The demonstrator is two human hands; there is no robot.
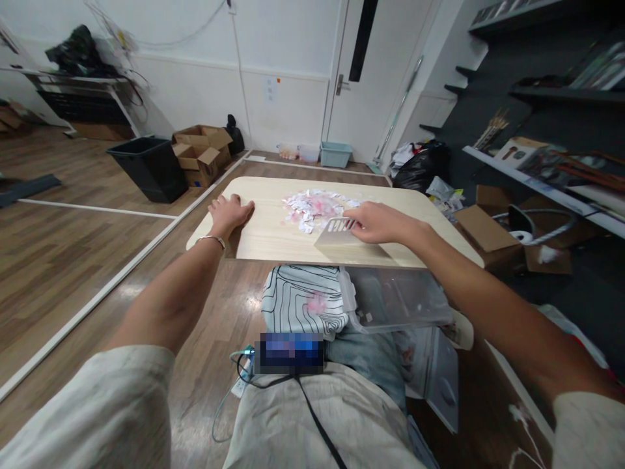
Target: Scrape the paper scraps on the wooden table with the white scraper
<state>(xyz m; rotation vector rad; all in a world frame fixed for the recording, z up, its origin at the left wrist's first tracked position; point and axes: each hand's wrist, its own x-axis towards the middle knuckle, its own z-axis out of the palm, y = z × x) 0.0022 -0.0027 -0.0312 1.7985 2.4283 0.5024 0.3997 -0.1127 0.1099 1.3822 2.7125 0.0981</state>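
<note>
My left hand (pixel 229 213) lies on the left part of the pale wooden tabletop (pixel 266 241), fingers spread, a bracelet at its wrist. Over the right half, my right hand (pixel 378 221) is closed on a flat, pale scraper (pixel 336 234) with slots along its upper part. The scraper is tilted, its lower edge toward the near side of the table. Just beyond it lies a loose heap of paper scraps (pixel 312 205), white with pink stains. Part of the scraper is hidden by my fingers.
An open clear plastic box (pixel 398 299) sits below the table's near edge, beside a line-patterned cloth (pixel 293 303) with a pink patch. A black bin (pixel 153 169) and cardboard boxes (pixel 202 153) stand at the far left. Another open carton (pixel 488 228) is at the right.
</note>
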